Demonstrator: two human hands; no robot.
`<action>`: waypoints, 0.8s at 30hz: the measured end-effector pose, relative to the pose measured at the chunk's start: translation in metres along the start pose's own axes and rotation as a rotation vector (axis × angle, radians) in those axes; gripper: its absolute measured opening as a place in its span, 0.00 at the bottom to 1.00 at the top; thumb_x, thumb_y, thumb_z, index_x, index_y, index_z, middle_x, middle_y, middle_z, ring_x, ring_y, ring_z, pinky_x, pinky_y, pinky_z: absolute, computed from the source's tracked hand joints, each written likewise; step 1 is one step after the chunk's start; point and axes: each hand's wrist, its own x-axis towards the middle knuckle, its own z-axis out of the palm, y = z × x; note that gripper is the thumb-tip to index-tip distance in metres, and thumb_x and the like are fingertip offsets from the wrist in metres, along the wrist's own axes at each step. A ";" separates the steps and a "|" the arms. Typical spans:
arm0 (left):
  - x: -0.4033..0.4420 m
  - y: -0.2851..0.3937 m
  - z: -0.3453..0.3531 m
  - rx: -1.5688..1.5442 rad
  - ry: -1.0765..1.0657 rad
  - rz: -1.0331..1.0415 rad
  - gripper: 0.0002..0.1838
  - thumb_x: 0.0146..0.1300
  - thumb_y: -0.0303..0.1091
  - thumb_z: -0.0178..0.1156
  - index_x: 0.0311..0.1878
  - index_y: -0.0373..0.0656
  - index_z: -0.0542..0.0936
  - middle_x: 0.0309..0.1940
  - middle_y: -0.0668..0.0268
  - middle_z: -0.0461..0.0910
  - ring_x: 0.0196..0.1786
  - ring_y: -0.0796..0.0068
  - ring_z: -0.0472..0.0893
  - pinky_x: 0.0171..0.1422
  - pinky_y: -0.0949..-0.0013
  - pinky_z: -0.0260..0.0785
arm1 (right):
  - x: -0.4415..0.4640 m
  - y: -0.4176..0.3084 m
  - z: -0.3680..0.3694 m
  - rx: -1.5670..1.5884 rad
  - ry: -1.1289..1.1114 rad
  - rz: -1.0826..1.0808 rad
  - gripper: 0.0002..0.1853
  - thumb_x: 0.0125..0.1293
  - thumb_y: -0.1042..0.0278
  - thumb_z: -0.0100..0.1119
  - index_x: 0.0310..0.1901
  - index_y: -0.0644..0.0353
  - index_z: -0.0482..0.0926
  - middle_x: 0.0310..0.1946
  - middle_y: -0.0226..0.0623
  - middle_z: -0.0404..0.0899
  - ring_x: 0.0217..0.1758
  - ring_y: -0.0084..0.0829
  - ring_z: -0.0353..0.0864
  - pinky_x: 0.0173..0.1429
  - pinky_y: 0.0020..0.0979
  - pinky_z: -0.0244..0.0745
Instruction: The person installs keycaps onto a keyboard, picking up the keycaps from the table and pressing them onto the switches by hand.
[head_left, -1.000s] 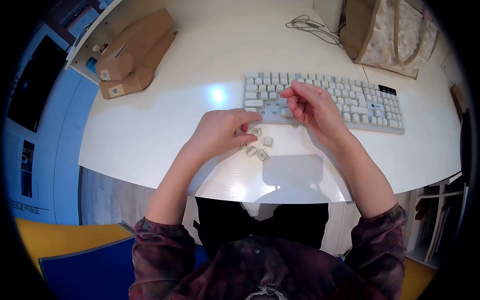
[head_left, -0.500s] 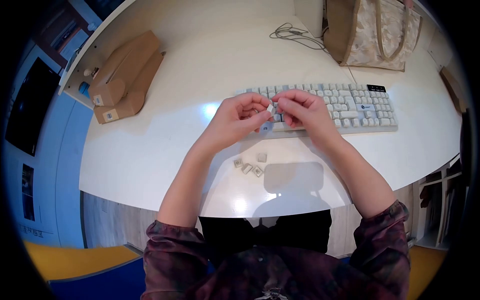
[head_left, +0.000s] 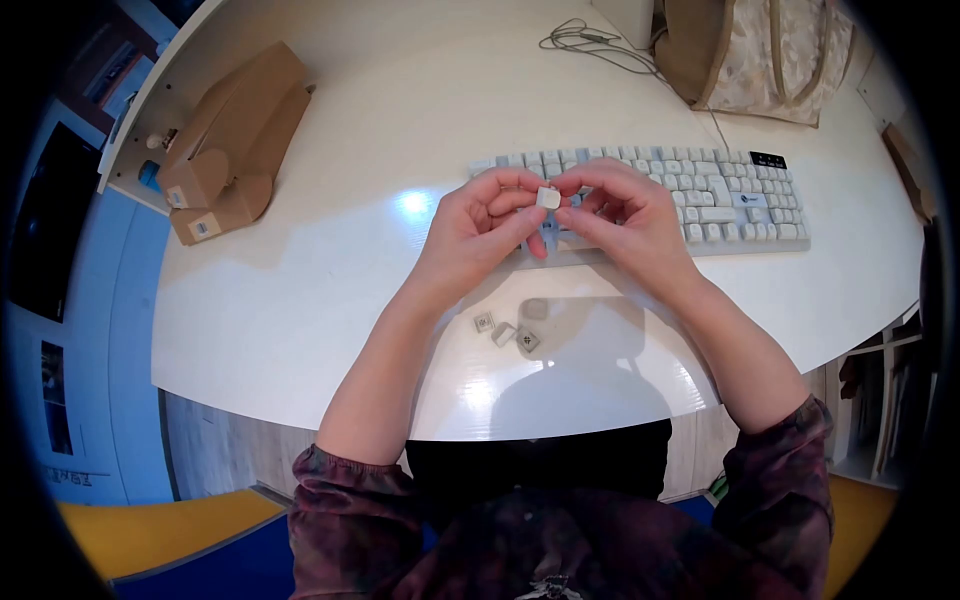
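A small white keycap [head_left: 548, 199] is pinched between the fingertips of my left hand [head_left: 470, 225], which hold it from its left side. My right hand [head_left: 632, 212] has its thumb and index finger closed on the keycap's right side. Both hands are over the left part of a white keyboard [head_left: 716, 214], hiding many of its keys. Nearer to me on the desk lie several loose keycaps, among them a marked one [head_left: 484, 322], a tilted one [head_left: 503, 334] and a darker one [head_left: 528, 341].
The white desk [head_left: 300, 330] curves round in front of me. Brown cardboard packaging [head_left: 235, 140] stands at its left. Toward the back right are a coiled grey cable [head_left: 590, 38] and a beige patterned bag [head_left: 770, 60].
The keycap has turned so that its broad face shows more. My right fingers have come round onto its right side. The whole view has shifted slightly.
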 end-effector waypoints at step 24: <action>-0.005 0.002 0.012 0.270 0.141 0.180 0.16 0.62 0.22 0.67 0.52 0.37 0.76 0.41 0.67 0.81 0.35 0.81 0.82 0.41 0.77 0.74 | -0.005 -0.003 0.003 -0.021 0.067 -0.121 0.11 0.59 0.79 0.67 0.44 0.63 0.84 0.41 0.33 0.85 0.31 0.18 0.79 0.35 0.19 0.73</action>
